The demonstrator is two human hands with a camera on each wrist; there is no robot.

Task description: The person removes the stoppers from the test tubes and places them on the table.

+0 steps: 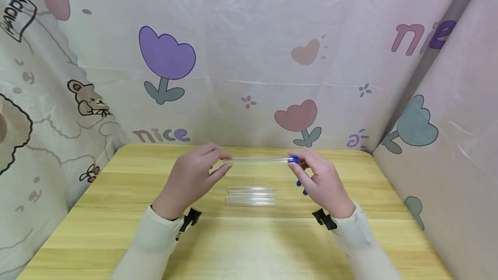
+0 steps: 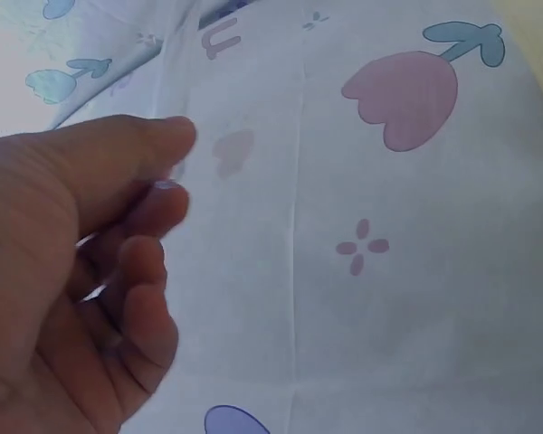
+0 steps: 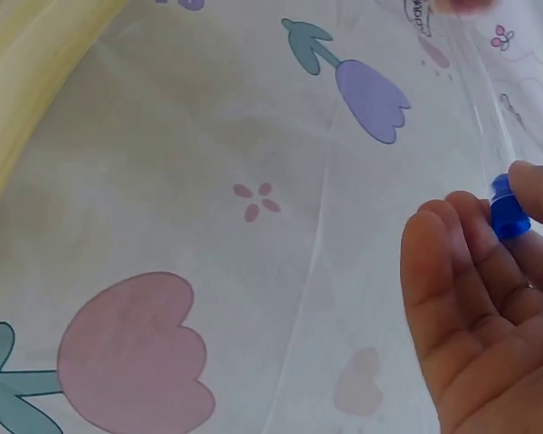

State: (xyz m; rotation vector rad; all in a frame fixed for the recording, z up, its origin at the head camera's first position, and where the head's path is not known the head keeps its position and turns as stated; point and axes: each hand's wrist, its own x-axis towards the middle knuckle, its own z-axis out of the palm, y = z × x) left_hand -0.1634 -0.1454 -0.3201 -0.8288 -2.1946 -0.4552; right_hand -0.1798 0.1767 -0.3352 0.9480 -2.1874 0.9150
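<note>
A clear test tube (image 1: 258, 160) is held level above the table between both hands. My left hand (image 1: 198, 172) pinches its left end between thumb and fingertips. At the other end, my right hand (image 1: 320, 178) pinches a blue cap (image 1: 293, 159) with thumb and finger. The right wrist view shows the blue cap (image 3: 509, 208) sitting at the tube's end; how deep it goes in I cannot tell. Below lies a row of several clear tubes (image 1: 250, 196) side by side on the table. Partly hidden by the right hand are more blue caps (image 1: 305, 192).
The wooden table (image 1: 249, 245) carries the tubes and caps. A printed curtain (image 1: 233, 55) hangs behind the table's far edge, with further curtain on the left and right sides.
</note>
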